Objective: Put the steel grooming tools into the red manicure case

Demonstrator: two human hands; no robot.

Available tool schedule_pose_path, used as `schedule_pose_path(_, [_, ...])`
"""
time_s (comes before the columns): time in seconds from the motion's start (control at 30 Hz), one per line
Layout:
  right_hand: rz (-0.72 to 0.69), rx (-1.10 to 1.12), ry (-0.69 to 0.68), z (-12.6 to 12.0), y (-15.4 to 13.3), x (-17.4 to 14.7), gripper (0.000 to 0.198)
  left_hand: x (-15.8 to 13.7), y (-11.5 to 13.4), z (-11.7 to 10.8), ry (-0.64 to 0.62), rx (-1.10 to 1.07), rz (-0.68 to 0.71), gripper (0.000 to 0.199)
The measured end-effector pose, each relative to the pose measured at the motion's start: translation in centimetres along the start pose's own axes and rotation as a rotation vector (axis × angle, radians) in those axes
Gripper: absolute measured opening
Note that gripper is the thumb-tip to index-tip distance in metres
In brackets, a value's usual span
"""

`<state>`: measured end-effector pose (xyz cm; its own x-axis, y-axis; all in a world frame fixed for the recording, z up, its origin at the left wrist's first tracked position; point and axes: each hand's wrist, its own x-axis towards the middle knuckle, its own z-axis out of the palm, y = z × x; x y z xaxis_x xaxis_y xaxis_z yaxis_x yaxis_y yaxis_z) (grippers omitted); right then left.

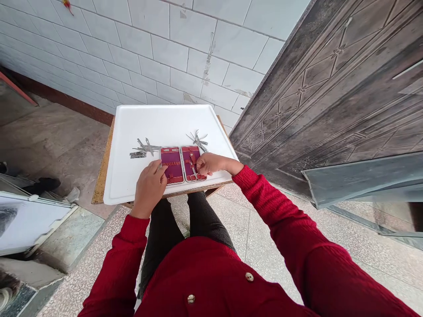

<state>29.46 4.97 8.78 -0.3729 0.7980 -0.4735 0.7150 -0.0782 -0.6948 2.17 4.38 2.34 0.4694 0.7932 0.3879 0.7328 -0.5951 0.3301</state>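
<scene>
Our left hand (150, 181), half-curled, seems to steady the case (172, 157) on the worktop (158, 123) from eight o'clock; our right hand (209, 163), narrowed at three, meets scissors (194, 173). Both grips are unclear. Tools (140, 154) lie within reach, ten and one.

Head-worn camera faces forward; looks down on the case (172, 157).

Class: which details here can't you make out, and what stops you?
All in the head view:
- Whether the right hand grips the scissors: the hand itself blocks this.
- Part of the open case, at its left edge: behind the left hand.
- How many loose tools lie left of it: overlapping, too small.
- What the red object at top left is: cut off by the top edge.
</scene>
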Motion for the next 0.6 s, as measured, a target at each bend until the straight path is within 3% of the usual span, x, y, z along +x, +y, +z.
schedule_pose_path(0.2, [-0.048,0.183,-0.202,-0.7,1.6,-0.7,0.004,0.0,-0.3,0.1,0.023,0.033,0.029,0.039])
schedule_pose_path(0.27, [-0.069,0.258,-0.174,-1.3,1.9,-1.3,0.004,0.1,-0.3,0.1,0.030,0.038,0.037,0.039])
schedule_pose_path(0.5, [0.040,0.378,0.423,-6.1,5.0,-0.7,0.010,0.2,-0.2,-0.1,0.047,0.031,0.046,0.037])
schedule_pose_path(0.6, [0.097,0.379,0.587,-7.2,6.3,0.8,0.017,0.2,-0.2,-0.2,0.042,0.025,0.054,0.037])
